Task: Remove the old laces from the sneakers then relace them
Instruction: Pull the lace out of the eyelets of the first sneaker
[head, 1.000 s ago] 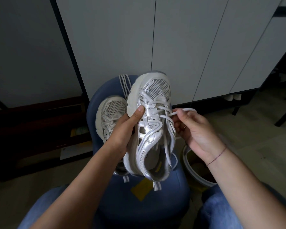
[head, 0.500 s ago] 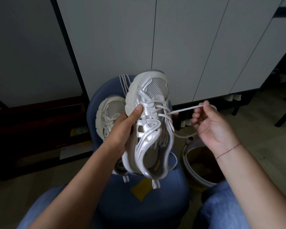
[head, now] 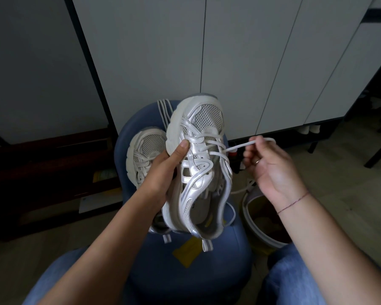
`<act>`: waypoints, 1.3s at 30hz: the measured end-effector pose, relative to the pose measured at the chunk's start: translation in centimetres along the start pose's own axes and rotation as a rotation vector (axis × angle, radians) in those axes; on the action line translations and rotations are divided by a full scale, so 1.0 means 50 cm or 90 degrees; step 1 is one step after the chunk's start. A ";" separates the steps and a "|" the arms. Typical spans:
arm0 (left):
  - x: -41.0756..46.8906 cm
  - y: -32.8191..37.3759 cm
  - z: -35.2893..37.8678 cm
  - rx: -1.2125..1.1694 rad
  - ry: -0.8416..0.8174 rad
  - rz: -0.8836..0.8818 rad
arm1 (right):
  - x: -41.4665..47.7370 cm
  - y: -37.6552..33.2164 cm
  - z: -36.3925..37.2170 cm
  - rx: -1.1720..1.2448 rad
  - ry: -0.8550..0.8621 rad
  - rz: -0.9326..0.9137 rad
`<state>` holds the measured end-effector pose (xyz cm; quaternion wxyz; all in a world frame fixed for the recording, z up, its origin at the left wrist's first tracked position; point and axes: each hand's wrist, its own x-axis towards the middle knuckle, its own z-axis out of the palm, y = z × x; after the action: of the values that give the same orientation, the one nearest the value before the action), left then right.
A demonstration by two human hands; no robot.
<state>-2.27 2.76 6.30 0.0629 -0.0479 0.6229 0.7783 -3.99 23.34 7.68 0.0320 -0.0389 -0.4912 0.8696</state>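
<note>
A silver-white mesh sneaker (head: 198, 155) is held up toe-away over a blue stool. My left hand (head: 163, 170) grips its left side, thumb on the upper by the eyelets. A white lace (head: 235, 147) runs taut from the upper eyelets to the right, where my right hand (head: 266, 164) pinches it between thumb and fingers. A lower stretch of lace hangs below that hand. The second sneaker (head: 145, 155) lies on the stool behind my left hand, partly hidden. Loose striped laces (head: 164, 112) lie at the stool's far edge.
The blue stool (head: 185, 267) stands between my knees, with a yellow label on its seat. A round white bucket (head: 262, 221) sits on the floor to its right. White cabinet doors (head: 207, 62) rise behind; a dark low shelf (head: 42, 172) is at left.
My right hand has drawn the lace out to the right, away from the sneaker, lengthening the taut stretch. The sneaker and my left hand have stayed nearly still.
</note>
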 end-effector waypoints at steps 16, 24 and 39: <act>-0.001 -0.003 0.001 0.002 0.006 0.004 | -0.021 0.024 0.014 -0.152 -0.125 -0.029; 0.002 0.004 -0.005 -0.043 0.012 0.001 | -0.007 -0.016 -0.005 -0.046 -0.041 -0.016; -0.004 0.031 -0.022 0.060 0.079 0.069 | -0.023 0.013 0.007 -0.592 -0.171 -0.267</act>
<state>-2.30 1.36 7.58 -0.0159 -0.0590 0.6635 0.7457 -2.91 22.61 7.37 0.1212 0.1619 -0.8221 0.5322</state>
